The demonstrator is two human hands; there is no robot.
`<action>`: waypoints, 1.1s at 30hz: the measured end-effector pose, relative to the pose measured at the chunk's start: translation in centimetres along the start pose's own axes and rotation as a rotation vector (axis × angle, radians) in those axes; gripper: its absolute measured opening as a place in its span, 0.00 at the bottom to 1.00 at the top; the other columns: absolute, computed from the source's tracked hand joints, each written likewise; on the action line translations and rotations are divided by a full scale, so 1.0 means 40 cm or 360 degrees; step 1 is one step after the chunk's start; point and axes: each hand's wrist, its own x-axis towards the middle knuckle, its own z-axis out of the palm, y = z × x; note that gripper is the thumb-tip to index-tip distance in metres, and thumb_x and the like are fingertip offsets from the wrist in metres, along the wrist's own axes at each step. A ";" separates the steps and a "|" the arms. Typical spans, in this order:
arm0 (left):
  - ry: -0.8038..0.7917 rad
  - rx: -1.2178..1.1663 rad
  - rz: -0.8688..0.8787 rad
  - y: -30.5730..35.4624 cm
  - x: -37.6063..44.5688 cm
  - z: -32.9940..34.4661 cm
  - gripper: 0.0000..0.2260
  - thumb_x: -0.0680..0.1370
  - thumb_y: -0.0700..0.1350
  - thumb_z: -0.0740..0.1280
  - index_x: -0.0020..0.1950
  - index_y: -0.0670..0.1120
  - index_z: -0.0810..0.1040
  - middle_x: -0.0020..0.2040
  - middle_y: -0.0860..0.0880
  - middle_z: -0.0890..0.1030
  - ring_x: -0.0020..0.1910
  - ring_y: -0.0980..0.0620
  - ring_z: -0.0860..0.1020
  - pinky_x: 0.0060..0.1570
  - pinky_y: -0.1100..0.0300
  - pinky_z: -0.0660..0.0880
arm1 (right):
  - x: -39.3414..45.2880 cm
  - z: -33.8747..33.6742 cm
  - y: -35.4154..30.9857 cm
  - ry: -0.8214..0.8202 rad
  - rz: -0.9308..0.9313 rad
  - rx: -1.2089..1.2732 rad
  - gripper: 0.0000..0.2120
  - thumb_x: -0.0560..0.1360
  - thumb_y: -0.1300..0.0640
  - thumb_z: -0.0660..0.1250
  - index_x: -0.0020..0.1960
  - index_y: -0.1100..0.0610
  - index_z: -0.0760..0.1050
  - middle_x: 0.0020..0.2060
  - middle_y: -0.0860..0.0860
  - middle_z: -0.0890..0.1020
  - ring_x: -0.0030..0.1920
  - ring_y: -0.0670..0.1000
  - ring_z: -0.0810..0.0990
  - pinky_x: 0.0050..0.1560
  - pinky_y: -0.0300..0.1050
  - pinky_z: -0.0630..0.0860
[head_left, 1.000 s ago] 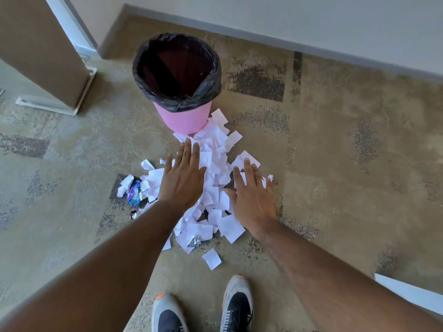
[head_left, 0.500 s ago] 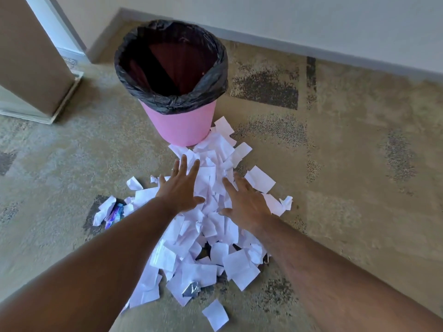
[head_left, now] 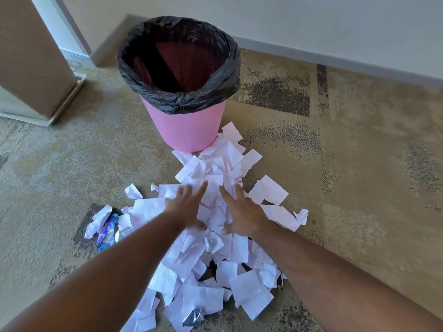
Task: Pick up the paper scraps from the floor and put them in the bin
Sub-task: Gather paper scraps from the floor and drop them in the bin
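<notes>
Both hands down on the paper scraps (head_left: 215,236) at mid-frame, left hand (head_left: 185,208) and right hand (head_left: 242,214) spread flat, holding nothing. The heap runs lengthwise from the bottom edge up to the bin (head_left: 189,125), which stands straight ahead of the fingertips.

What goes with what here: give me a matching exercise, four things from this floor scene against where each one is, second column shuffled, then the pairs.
Things
1. pink bin
2. blue wrapper
3. left hand
4. black liner

Places
A. folded over the bin's rim
B. on the carpet at the left edge of the pile of paper scraps
C. upright beyond the far end of the pile
D. spread flat over the middle of the pile, beside the right hand

Pairs: 1-C, 2-B, 3-D, 4-A
</notes>
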 end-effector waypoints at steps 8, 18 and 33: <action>0.0236 0.0122 0.0084 0.005 0.012 0.040 0.44 0.72 0.51 0.77 0.79 0.54 0.52 0.67 0.42 0.63 0.67 0.38 0.64 0.50 0.44 0.80 | 0.030 0.044 -0.013 0.0105 0.0060 -0.0003 0.53 0.67 0.47 0.79 0.79 0.44 0.46 0.69 0.62 0.59 0.61 0.68 0.73 0.58 0.58 0.74; 0.0333 -0.0147 0.0257 -0.005 0.024 0.037 0.19 0.72 0.36 0.69 0.60 0.45 0.70 0.57 0.42 0.70 0.57 0.39 0.72 0.51 0.43 0.75 | 0.017 0.035 -0.018 0.0296 0.0127 0.0356 0.28 0.72 0.66 0.72 0.67 0.51 0.66 0.56 0.60 0.70 0.53 0.63 0.77 0.46 0.47 0.72; 0.0829 -0.0361 0.0389 -0.021 -0.043 -0.164 0.15 0.67 0.29 0.61 0.46 0.45 0.78 0.42 0.45 0.78 0.44 0.40 0.78 0.39 0.51 0.74 | -0.032 -0.115 -0.035 0.0774 0.0016 0.0539 0.16 0.75 0.65 0.67 0.60 0.53 0.75 0.48 0.54 0.81 0.47 0.55 0.79 0.43 0.46 0.74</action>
